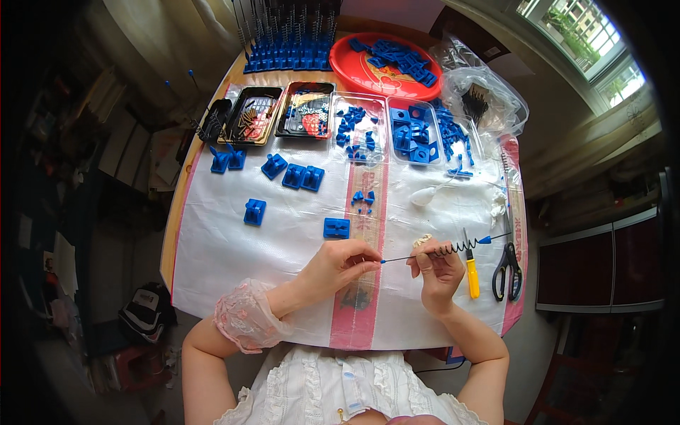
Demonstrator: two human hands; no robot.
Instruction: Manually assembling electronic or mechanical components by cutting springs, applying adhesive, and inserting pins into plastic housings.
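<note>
A thin dark rod crosses in front of me, rising slightly to the right. My right hand pinches it where a black coil spring is around it. Beyond the spring sits a blue cone, and the rod's thin end sticks out past it. At the rod's left end is a small blue tip; my left hand is closed in a pinch right at it, and what lies between those fingertips is mostly hidden. A blue block lies just beyond my left hand.
A yellow-handled screwdriver and black scissors lie at the right. Several blue blocks are scattered at the left. Farther back stand black trays, clear boxes, a red basin and rows of spring assemblies.
</note>
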